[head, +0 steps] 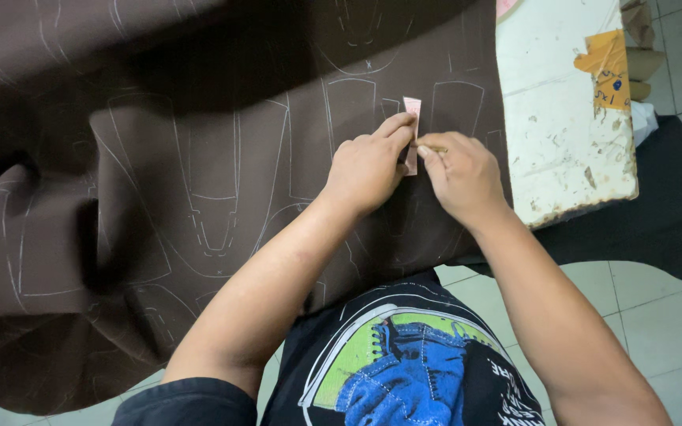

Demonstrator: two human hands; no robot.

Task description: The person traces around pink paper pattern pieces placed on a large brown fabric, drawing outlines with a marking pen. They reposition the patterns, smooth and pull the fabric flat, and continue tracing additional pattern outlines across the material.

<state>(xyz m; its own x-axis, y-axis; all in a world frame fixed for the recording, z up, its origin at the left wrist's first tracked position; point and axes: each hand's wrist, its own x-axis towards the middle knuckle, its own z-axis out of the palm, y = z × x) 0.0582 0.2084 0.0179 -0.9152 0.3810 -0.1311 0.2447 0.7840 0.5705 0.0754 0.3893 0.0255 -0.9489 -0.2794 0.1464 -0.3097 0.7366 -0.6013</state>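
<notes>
A large sheet of dark brown material [159, 197] covers the table, marked with several pale outlined shapes. A narrow pink template strip [412, 110] lies upright on it near the right side. My left hand [369, 166] presses on the strip, fingers laid along it. My right hand [459, 173] sits right beside it, pinching a thin marking tool [434, 147] whose tip touches the strip's right edge. The lower part of the strip is hidden behind my left fingers.
The worn white tabletop [562, 118] shows bare at the right, with an orange taped patch [605, 63] near its far corner. Black fabric [649, 229] hangs below the table's edge. Pale floor tiles [657, 315] lie to the right.
</notes>
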